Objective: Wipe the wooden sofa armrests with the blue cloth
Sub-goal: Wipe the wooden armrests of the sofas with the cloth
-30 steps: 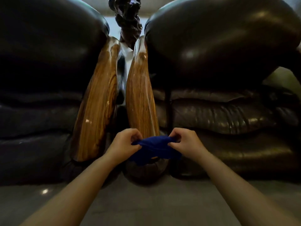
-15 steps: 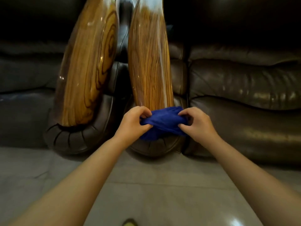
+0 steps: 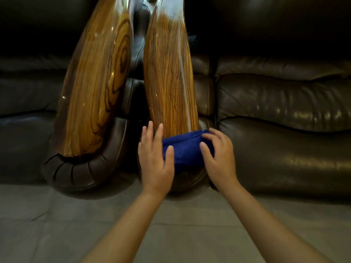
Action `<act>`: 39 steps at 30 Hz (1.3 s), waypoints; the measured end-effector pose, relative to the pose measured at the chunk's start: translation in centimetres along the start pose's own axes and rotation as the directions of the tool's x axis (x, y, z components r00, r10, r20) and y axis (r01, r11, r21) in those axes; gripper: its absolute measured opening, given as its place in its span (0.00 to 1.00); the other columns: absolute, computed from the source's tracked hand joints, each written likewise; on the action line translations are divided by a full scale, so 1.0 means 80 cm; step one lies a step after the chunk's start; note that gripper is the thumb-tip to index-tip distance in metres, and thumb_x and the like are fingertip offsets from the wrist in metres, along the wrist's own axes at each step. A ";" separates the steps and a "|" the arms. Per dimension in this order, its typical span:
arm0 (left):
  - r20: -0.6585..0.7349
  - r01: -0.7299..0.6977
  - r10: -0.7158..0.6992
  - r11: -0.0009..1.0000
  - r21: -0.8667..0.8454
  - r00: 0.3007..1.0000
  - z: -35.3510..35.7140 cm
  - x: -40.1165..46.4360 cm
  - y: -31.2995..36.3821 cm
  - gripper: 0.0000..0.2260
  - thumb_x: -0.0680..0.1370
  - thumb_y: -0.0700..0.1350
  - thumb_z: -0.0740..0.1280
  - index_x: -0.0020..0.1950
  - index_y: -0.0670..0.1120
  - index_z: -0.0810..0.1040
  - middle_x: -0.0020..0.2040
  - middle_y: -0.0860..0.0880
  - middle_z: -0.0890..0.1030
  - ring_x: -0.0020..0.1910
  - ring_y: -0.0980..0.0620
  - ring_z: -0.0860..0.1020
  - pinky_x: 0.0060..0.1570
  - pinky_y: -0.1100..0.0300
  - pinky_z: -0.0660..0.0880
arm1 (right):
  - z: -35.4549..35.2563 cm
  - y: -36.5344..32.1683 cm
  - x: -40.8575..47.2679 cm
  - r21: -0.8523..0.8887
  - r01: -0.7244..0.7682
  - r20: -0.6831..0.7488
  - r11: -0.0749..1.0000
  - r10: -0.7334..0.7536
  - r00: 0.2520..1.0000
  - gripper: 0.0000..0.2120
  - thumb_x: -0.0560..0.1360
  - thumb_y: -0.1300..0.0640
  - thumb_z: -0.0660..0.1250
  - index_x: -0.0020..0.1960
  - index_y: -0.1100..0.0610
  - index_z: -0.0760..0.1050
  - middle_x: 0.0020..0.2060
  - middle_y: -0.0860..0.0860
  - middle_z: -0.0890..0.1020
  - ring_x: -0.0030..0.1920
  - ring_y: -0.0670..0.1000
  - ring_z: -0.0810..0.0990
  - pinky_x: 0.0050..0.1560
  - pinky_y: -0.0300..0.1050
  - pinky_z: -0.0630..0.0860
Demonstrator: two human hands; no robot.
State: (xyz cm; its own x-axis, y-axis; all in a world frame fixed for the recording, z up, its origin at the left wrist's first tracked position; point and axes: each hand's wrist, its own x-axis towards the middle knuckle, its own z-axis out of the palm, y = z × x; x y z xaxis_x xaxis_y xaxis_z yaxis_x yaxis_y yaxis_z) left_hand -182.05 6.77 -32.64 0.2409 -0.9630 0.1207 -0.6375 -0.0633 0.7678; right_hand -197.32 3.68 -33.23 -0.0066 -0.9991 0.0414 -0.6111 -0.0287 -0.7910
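Two glossy wooden armrests stand side by side: the left armrest (image 3: 95, 82) and the right armrest (image 3: 170, 78). A folded blue cloth (image 3: 185, 150) lies across the near end of the right armrest. My left hand (image 3: 154, 158) rests flat against the cloth's left side, fingers spread and reaching onto the wood. My right hand (image 3: 218, 154) lies on the cloth's right side with fingers apart and curled over it. Neither hand pinches the cloth.
Dark brown leather sofa cushions (image 3: 284, 114) fill the right side, and another leather sofa (image 3: 24, 103) fills the left. Padded leather ends (image 3: 79, 173) cap both armrests. Grey tiled floor (image 3: 57, 224) lies below.
Both hands have let go of their pinch on the cloth and opened out flat against it. The cloth now lies on the right armrest's near end. The view has moved closer.
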 end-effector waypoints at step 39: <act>-0.044 -0.019 0.040 0.912 0.409 0.998 0.029 0.426 0.046 0.24 0.78 0.51 0.42 0.73 0.47 0.42 0.77 0.49 0.46 0.76 0.51 0.45 0.72 0.47 0.47 | 0.080 -0.133 0.406 -0.273 0.014 -0.233 0.962 -0.080 0.969 0.26 0.78 0.51 0.46 0.74 0.55 0.47 0.75 0.53 0.53 0.74 0.49 0.50 0.72 0.47 0.57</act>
State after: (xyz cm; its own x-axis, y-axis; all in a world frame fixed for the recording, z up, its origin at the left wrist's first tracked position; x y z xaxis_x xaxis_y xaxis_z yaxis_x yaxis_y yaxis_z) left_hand -177.87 -26.92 -27.16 0.2468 -0.9525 0.1786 -0.8856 -0.1468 0.4406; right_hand -185.97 -28.69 -27.32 -0.1421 -0.9590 0.2454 -0.8039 -0.0329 -0.5939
